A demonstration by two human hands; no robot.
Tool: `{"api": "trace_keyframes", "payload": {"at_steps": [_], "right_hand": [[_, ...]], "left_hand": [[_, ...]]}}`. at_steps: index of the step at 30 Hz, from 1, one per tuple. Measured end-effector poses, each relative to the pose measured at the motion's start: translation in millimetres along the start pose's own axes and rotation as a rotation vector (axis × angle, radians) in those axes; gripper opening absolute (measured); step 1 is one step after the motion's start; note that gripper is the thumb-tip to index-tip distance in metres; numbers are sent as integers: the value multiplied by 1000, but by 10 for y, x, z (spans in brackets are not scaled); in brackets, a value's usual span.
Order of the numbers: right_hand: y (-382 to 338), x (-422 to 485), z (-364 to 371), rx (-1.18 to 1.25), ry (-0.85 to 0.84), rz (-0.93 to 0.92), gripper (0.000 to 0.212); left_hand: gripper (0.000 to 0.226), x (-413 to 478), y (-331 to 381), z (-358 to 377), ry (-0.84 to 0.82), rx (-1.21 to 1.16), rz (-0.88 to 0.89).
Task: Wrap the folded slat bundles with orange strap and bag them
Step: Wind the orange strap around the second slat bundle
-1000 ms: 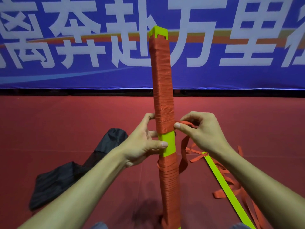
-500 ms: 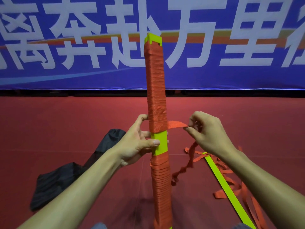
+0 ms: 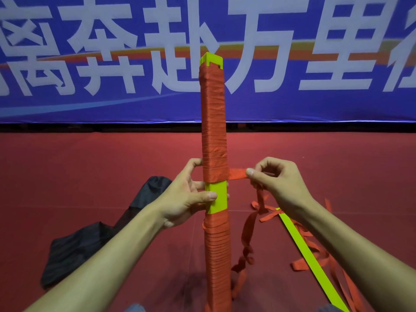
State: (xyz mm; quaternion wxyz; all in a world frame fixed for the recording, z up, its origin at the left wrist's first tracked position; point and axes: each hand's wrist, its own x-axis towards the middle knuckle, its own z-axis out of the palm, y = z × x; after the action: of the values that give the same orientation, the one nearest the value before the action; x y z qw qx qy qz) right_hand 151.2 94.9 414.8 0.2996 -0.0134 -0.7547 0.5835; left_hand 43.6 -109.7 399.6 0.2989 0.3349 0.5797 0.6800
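Orange strap (image 3: 237, 173) runs taut from the upright bundle (image 3: 213, 131) at centre to our right hand (image 3: 281, 183), which pinches it. Our left hand (image 3: 184, 199) grips the bundle's bare yellow band. A black bag (image 3: 90, 239) lies left on the floor (image 3: 67, 176).

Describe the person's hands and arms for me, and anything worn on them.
The left hand and right hand are bare: no gloves, rings, watch or wristband. The left forearm and right forearm are uncovered, with no sleeve in view. The visible thumbnails are short and unpainted.
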Motion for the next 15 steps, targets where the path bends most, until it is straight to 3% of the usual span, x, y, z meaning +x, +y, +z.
{"api": "trace_keyframes", "payload": {"at_steps": [4,8,15], "right_hand": [[43,12,-28,-106,-11,22,27],[101,56,-56,-293,-6,35,16],[144,75,-21,-324,46,87,29]], "left_hand": [[64,-3,8,28,-11,9,-4],[63,-3,21,58,-8,17,-9],[60,20,21,92,102,96,3]]}}
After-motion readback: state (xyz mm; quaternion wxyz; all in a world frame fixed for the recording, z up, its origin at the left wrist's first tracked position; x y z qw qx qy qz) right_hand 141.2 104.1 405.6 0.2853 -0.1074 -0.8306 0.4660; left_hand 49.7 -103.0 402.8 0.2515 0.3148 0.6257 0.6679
